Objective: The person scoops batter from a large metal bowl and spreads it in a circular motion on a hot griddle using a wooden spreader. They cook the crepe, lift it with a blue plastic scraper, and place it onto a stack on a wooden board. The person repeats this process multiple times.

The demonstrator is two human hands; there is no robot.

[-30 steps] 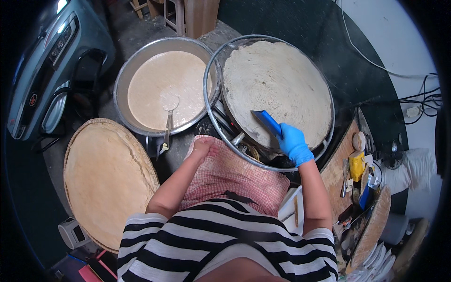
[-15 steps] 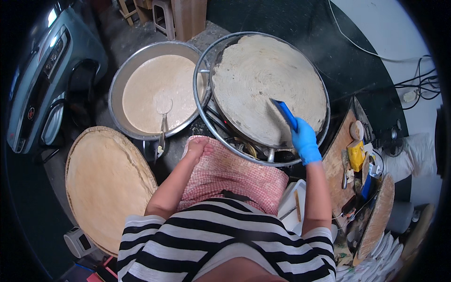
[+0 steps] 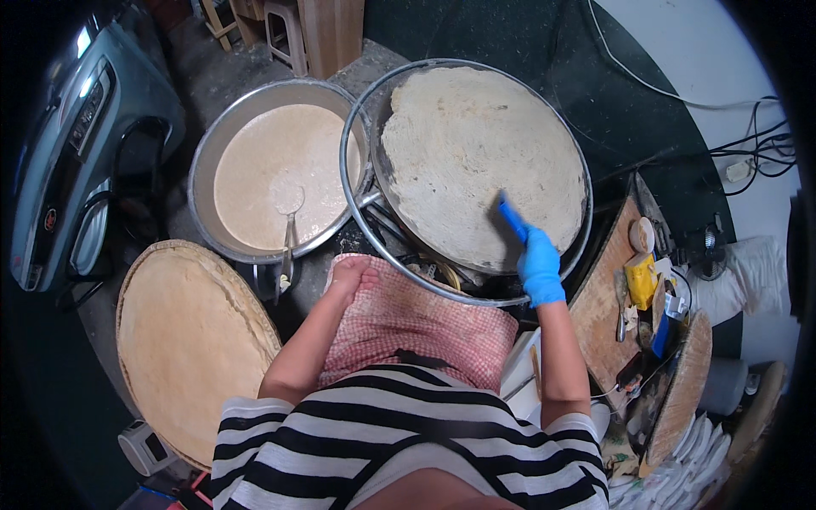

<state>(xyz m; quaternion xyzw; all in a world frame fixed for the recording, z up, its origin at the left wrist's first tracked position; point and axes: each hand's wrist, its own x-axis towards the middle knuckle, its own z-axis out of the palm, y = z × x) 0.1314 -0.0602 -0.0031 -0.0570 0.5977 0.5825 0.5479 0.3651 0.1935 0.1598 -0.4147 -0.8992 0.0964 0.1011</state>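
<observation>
My right hand (image 3: 541, 265), in a blue glove, is closed round the handle end of a blue scraper (image 3: 512, 216). The scraper's far end meets the pale batter layer (image 3: 467, 144) that covers most of a round griddle (image 3: 384, 174); whether its edge presses in, I cannot tell. A metal ring (image 3: 347, 161) surrounds the griddle. My bare left hand (image 3: 354, 277) rests near the checked apron (image 3: 399, 310), fingers curled with nothing visible in them. Left of the griddle, a wide metal basin (image 3: 201, 200) holds pale liquid batter, with a ladle (image 3: 290, 229) leaning in it.
At the lower left lies a stack of large thin round flatbreads (image 3: 191, 340) on a round tray. A scooter (image 3: 102, 136) stands at the far left. To the right, a wooden board (image 3: 605, 314) carries a yellow packet (image 3: 641, 280) and a small bowl (image 3: 643, 235). Cables hang on the right wall.
My right hand has moved slightly left and down with the scraper, which now shows a narrower side. My left hand stays curled, a little lower. The whole view has shifted slightly.
</observation>
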